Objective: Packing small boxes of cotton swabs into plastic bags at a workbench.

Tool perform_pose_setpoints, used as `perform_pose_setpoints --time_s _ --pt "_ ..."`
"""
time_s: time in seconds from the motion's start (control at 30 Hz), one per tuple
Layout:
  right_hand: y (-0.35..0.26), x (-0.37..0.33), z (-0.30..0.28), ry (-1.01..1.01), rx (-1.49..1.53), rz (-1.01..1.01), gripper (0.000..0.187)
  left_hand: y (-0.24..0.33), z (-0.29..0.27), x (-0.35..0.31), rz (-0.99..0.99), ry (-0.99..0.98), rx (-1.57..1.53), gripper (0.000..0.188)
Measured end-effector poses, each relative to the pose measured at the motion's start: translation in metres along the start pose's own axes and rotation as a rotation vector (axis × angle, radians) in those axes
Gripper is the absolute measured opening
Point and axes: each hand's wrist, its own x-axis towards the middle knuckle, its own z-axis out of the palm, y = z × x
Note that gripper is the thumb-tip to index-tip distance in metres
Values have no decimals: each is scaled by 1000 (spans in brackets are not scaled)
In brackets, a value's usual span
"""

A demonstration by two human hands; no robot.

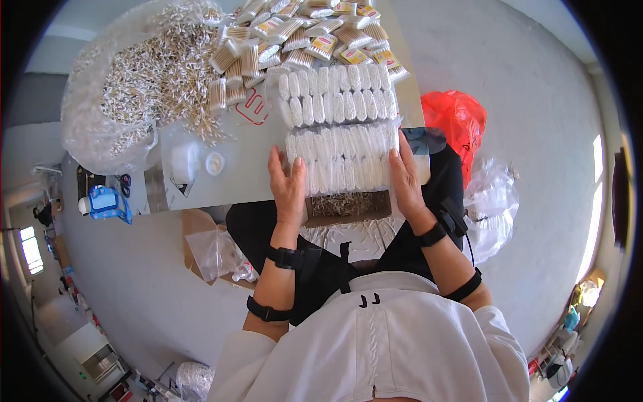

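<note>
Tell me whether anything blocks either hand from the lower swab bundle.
Nothing visible does: the left hand and right hand are right at opposite sides of the lower bundle. The brown box shows past its near edge, not between.

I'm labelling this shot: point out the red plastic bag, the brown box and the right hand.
Red plastic bag (pixel 457 119), head view: its crumpled side.
Brown box (pixel 355 218), head view: its near wall.
Right hand (pixel 407 185), head view: its middle.

Swabs lie left of packets on the table. The bundles are between left hand and right hand.
</note>
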Motion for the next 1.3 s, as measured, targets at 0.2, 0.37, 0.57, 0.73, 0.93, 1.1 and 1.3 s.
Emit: perform_pose_setpoints --time_s 0.2,0.37,0.57,0.73,0.93,1.1,1.3 --pt "-9 22 -9 34 33 -18 63 2 -13 59 -117 48 -346 64" --pt "-19 33 -10 58 -37 -11 63 32 -4 94 -278 53 -302 41" --pt "-22 55 -9 64 64 37 58 20 1 128 -217 50 -400 15" --pt "-6 69 1 26 167 57 49 6 9 131 -248 -2 -397 9" --pt "-7 69 6 15 188 -3 47 0 10 132 -206 -26 -317 10" --pt "3 70 -1 72 391 96 44 -9 8 134 -123 -4 -241 13" --pt "-1 50 -17 131 417 175 36 -4 12 128 -82 -12 -252 20"
